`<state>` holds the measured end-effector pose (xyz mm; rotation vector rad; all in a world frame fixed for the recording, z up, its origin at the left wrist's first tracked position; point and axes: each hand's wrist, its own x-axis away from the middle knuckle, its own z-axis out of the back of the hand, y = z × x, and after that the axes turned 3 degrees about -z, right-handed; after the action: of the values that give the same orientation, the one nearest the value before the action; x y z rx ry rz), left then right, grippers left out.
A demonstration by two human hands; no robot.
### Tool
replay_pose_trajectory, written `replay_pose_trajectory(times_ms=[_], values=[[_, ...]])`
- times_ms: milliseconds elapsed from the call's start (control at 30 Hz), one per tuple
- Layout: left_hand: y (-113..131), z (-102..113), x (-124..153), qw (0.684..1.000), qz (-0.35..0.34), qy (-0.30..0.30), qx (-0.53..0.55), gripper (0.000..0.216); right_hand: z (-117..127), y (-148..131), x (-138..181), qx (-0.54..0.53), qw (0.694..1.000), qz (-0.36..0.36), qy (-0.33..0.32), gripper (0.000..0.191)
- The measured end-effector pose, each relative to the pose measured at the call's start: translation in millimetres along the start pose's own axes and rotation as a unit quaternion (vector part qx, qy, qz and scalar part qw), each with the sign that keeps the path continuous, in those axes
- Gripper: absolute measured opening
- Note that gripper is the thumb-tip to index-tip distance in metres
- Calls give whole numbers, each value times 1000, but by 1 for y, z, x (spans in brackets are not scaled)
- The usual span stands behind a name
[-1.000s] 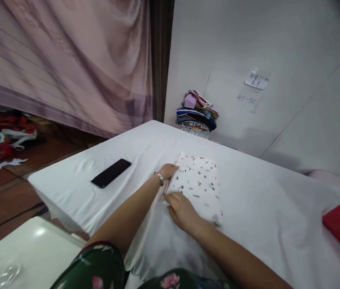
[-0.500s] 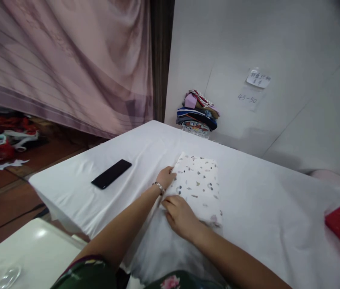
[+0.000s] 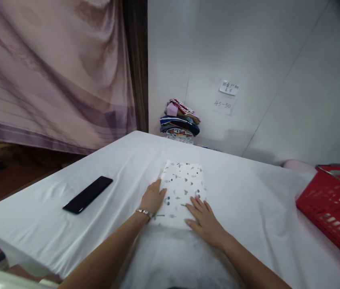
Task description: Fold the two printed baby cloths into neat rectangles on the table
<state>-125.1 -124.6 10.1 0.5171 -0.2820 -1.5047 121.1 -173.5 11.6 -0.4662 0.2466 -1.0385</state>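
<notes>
A white cloth printed with small grey and greenish motifs (image 3: 180, 186) lies folded into a rectangle on the white-covered table (image 3: 242, 224). My left hand (image 3: 153, 197), with a bracelet at the wrist, rests along the cloth's left edge, thumb apart from the fingers. On the near right part of the cloth, my right hand (image 3: 204, 220) lies flat with its fingers spread. Neither hand grips the cloth.
A black phone (image 3: 88, 194) lies on the table to the left. A red plastic basket (image 3: 332, 204) stands at the right edge. Folded fabrics (image 3: 179, 120) are stacked beyond the far edge, by the wall with handwritten paper notes (image 3: 228, 87). A pink curtain (image 3: 52, 72) hangs at the left.
My right hand has moved from the cloth's left edge to its near right part, and its fingers have spread. My left hand has loosened and lies flatter. The view has turned right, showing more basket.
</notes>
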Motion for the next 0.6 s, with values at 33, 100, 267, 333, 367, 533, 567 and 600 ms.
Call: replay_pose_trajectory(times_ms=[33,100,267,333,367,533,567,600], values=[[1,3,0,1000,15,-11,11,53,-1,6,0,-36,999,-7,25,53],[1,8,0,997,54,-40,33,59,1,21,-4,-119,987,-58,96,51],[-4,14,-10,984,121,-107,78,66,18,58,-40,-356,898,-227,126,63],[-2,17,-15,977,140,-133,87,63,28,65,-62,-426,861,-257,109,73],[0,18,-16,976,146,-139,85,61,32,66,-73,-449,845,-271,106,77],[17,25,-9,980,153,-115,62,59,46,71,-127,-481,809,-314,126,92],[18,25,-6,980,155,-108,68,59,47,73,-134,-487,804,-315,128,96],[18,23,-5,979,158,-102,79,59,47,75,-139,-494,800,-315,129,98]])
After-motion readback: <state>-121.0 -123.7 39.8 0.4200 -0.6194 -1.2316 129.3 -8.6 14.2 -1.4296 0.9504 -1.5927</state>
